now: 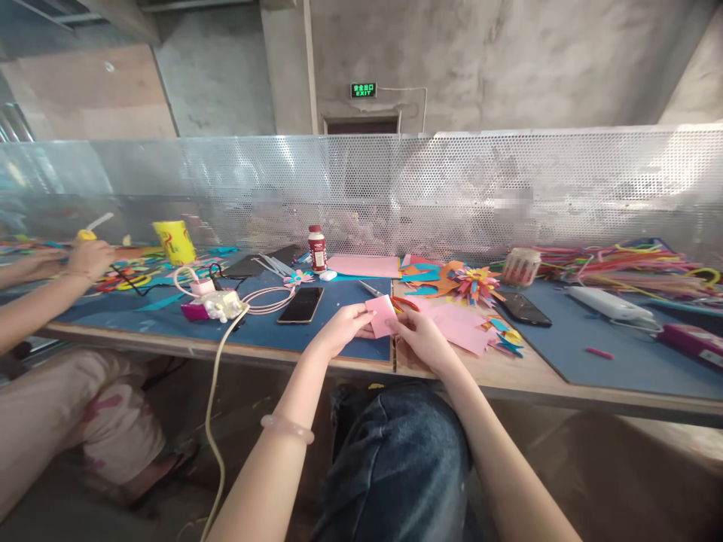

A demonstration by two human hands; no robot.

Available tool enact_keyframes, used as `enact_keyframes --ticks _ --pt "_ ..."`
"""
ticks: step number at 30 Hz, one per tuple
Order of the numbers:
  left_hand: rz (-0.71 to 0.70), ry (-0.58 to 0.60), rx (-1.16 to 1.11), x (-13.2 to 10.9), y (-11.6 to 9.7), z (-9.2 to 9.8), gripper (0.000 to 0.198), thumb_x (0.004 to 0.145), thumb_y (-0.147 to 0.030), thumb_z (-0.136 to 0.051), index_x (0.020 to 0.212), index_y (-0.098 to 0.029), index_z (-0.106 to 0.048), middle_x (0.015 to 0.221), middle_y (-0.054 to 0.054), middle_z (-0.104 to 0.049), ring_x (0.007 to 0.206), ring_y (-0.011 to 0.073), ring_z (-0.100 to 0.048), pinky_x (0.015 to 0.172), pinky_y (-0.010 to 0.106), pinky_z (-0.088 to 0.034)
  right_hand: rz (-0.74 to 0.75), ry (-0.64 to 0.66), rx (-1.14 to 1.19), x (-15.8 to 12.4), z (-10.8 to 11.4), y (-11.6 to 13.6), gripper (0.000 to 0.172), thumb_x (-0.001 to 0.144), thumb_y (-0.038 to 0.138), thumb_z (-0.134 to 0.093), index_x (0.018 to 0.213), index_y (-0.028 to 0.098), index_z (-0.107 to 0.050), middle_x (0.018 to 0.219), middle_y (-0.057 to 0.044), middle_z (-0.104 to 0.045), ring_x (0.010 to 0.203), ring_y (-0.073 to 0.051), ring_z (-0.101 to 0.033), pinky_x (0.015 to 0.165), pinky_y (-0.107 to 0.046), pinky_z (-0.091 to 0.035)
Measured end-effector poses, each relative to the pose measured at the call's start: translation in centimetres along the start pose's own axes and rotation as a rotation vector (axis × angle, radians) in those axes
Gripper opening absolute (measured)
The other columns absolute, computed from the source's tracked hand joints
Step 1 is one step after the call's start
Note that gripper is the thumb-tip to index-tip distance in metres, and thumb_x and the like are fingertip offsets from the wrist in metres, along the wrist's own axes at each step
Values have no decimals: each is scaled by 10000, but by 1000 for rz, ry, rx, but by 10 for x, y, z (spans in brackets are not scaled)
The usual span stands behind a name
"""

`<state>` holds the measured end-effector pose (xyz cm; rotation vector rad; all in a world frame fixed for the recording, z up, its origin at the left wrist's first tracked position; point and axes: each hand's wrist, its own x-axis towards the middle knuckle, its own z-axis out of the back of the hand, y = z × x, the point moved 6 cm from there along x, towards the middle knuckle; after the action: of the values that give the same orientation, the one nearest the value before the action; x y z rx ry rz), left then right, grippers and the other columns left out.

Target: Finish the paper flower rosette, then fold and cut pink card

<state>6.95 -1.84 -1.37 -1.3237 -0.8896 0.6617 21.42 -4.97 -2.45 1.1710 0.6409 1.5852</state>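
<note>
A small pink piece of paper (pixel 382 316) is held up just over the table's near edge. The fingers of my left hand (pixel 343 330) close on its left side, thumb in front. My right hand (pixel 419 336) pinches its lower right corner. Right behind the paper is a pair of scissors with red-orange handles (pixel 407 303), blades pointing left; part of it is hidden, and I cannot tell whether my right hand touches it. Pink sheets (pixel 460 325) lie beside my right hand, with blue and yellow paper cut-outs (pixel 510 340) at their edge.
Around are a phone (pixel 301 305), a second phone (pixel 526 309), a power strip (pixel 218 305) with a trailing cable, a red-capped bottle (pixel 317 249), a paper flower (pixel 473 284), a jar (pixel 520 268) and a glue gun (pixel 602 302). A co-worker's hands (pixel 89 258) work at far left. A perforated metal screen (pixel 480 196) stands behind.
</note>
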Motion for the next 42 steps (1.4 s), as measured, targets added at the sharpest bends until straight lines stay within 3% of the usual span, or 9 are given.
enact_keyframes --ticks 6,15,27,42 --pt "0 11 2 1 1 -1 294 819 -208 -555 1083 -92 -607 921 112 -700 791 198 -661 778 363 -517 -17 9 -7 1 -1 -4 225 760 392 -588 804 171 -582 736 -25 -643 684 -177 -588 637 -286 -435" --pt "-7 8 2 2 3 0 290 816 -224 -565 1073 -97 -611 929 112 -701 788 198 -662 776 362 -519 -1 39 88 3 -4 -8 233 720 347 -634 852 158 -603 807 -49 -665 755 -194 -616 695 -306 -461" --pt "-10 26 44 0 2 -1 271 782 -239 -600 1009 -97 -641 903 95 -706 796 199 -660 793 364 -510 -4 29 68 1 -2 -3 281 726 424 -614 798 155 -581 705 -11 -615 663 -158 -563 630 -285 -429" --pt "3 48 56 -1 0 -5 259 786 -220 -590 1003 -90 -648 897 100 -707 795 203 -658 800 376 -504 -43 22 93 1 -2 -4 258 699 399 -635 736 158 -553 647 1 -589 604 -143 -533 582 -267 -397"
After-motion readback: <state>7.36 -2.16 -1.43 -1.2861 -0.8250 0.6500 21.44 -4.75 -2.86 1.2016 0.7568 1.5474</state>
